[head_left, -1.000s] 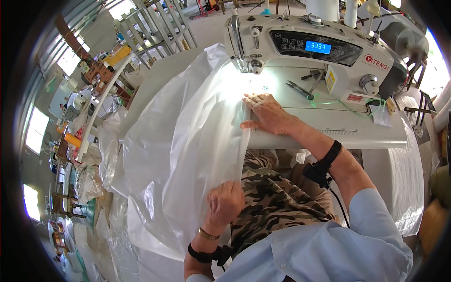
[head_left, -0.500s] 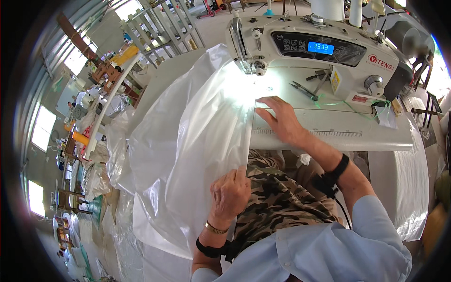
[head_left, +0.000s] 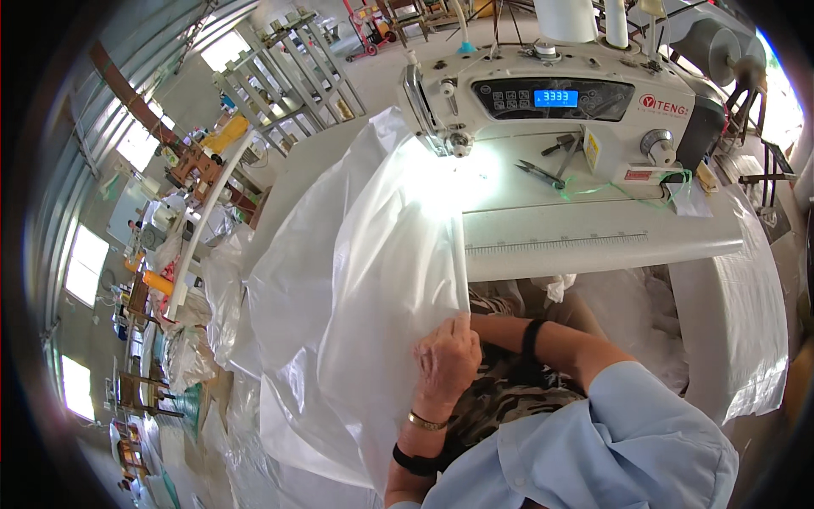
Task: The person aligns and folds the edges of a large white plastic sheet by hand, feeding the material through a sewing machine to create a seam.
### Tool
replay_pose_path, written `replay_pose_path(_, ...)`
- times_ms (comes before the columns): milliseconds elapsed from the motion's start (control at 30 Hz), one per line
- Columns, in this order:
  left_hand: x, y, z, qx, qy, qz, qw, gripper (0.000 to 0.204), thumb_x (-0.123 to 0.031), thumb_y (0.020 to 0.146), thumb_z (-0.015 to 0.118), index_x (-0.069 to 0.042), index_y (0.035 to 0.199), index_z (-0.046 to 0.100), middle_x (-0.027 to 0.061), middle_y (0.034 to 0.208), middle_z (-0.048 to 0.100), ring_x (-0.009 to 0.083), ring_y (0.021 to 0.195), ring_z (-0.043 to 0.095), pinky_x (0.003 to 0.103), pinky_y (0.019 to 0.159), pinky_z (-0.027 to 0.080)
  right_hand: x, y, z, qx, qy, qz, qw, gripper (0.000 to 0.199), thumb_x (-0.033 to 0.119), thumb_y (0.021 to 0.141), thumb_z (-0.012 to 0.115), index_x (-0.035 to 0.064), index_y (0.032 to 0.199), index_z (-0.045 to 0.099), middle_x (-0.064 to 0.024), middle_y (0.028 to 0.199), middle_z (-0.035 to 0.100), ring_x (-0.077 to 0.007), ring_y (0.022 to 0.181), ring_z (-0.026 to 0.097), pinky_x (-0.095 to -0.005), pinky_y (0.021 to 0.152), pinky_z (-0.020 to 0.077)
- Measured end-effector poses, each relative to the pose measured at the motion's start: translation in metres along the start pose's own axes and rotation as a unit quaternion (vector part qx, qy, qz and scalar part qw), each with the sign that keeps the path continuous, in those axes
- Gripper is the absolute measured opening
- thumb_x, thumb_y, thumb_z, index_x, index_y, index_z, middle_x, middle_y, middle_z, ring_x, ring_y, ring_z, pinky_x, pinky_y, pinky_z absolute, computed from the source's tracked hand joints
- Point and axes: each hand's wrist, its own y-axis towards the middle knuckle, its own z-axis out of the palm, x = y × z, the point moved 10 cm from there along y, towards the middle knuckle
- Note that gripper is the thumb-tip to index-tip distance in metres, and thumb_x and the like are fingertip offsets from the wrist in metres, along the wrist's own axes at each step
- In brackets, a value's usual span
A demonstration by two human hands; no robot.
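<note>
A large translucent plastic sheet (head_left: 365,280) drapes from the sewing machine (head_left: 551,110) over the table's front edge and down to my lap. Its folded edge runs from under the needle straight toward me. My left hand (head_left: 445,360), with a gold bracelet and a black band on the wrist, is closed on that edge near my knees. My right forearm, with its black wristband, crosses from the right. My right hand (head_left: 485,327) meets the left hand at the sheet's edge and is mostly hidden behind it.
The white table (head_left: 593,237) carries a ruler strip along its front, and small scissors (head_left: 538,172) lie on it. White woven fabric (head_left: 738,314) hangs at the right. Metal racks (head_left: 288,68), workbenches and heaps of plastic film (head_left: 195,356) fill the left.
My right hand has left the sheet on the table by the needle and come back to my left hand at the sheet's edge. The left hand keeps hold of the edge.
</note>
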Motion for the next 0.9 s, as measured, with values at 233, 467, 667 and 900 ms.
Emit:
replay_pose_path(233, 0.009, -0.004, -0.007, -0.003, -0.013, -0.007, 1.000, 0.019, -0.004, 0.079, 0.059, -0.005, 0.097, 0.064, 0.0120, 0.073, 0.062, 0.0323, 0.065, 0.063, 0.042, 0.057, 0.050, 0.009, 0.032, 0.023, 0.013, 0.001, -0.029, 0.999, 0.021, 0.014, 0.086, 0.060, 0.0016, 0.102, 0.065, -0.0179, 0.097, 0.067, -0.0376, 0.096, 0.063, -0.0453, 0.089, 0.0480)
replay_pose_path(467, 0.013, -0.002, -0.003, 0.003, -0.035, -0.014, 0.999, 0.016, -0.005, 0.080, 0.060, -0.006, 0.095, 0.062, 0.0115, 0.073, 0.061, 0.0314, 0.064, 0.064, 0.042, 0.056, 0.050, 0.006, 0.046, 0.029, 0.036, -0.007, -0.040, 0.999, 0.021, 0.014, 0.086, 0.060, 0.0016, 0.102, 0.066, -0.0180, 0.098, 0.067, -0.0376, 0.097, 0.063, -0.0453, 0.090, 0.0477)
replay_pose_path(667, 0.019, -0.004, -0.001, -0.012, -0.055, -0.037, 0.998, 0.017, -0.006, 0.080, 0.060, -0.007, 0.096, 0.063, 0.0109, 0.074, 0.062, 0.0311, 0.064, 0.064, 0.042, 0.056, 0.050, 0.017, 0.056, 0.050, 0.058, 0.011, -0.061, 0.996, 0.021, 0.014, 0.086, 0.061, 0.0017, 0.102, 0.066, -0.0180, 0.098, 0.067, -0.0376, 0.097, 0.063, -0.0454, 0.091, 0.0475)
replay_pose_path(900, 0.024, -0.007, 0.003, 0.022, -0.047, -0.039, 0.998, 0.021, -0.010, 0.081, 0.062, -0.006, 0.102, 0.063, 0.0100, 0.079, 0.064, 0.0294, 0.067, 0.065, 0.040, 0.058, 0.052, 0.044, 0.080, 0.085, 0.122, 0.032, -0.116, 0.985, 0.021, 0.014, 0.085, 0.061, 0.0018, 0.102, 0.066, -0.0180, 0.099, 0.067, -0.0376, 0.098, 0.063, -0.0454, 0.091, 0.0472)
